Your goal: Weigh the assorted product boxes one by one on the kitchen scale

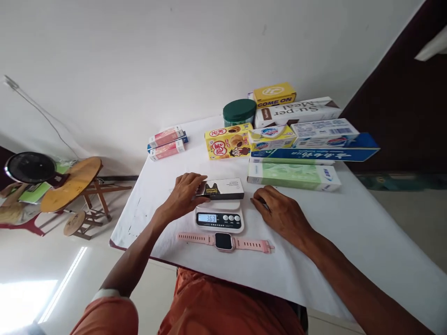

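Note:
A black-and-white "Bamboo Charcoal" box (226, 187) lies lengthwise on a white digital kitchen scale (219, 229). My left hand (185, 193) is closed on the box's left end, thumb at the near side and fingers over the far side. The scale's lit display seems to read 363. Just right of the scale, my right hand (279, 209) rests on the table with its fingers curled in and nothing visible in them. In front of the scale a pink-strapped smartwatch (223, 241) lies flat, its screen dark.
On the white-covered table (153, 200), pink boxes (167, 143) stand back left. A yellow snack box (228, 142), green-lidded jar (239, 111), soap box (272, 137), long blue box (314, 153) and green box (293, 176) crowd the back right. A wooden stool (75, 223) stands left.

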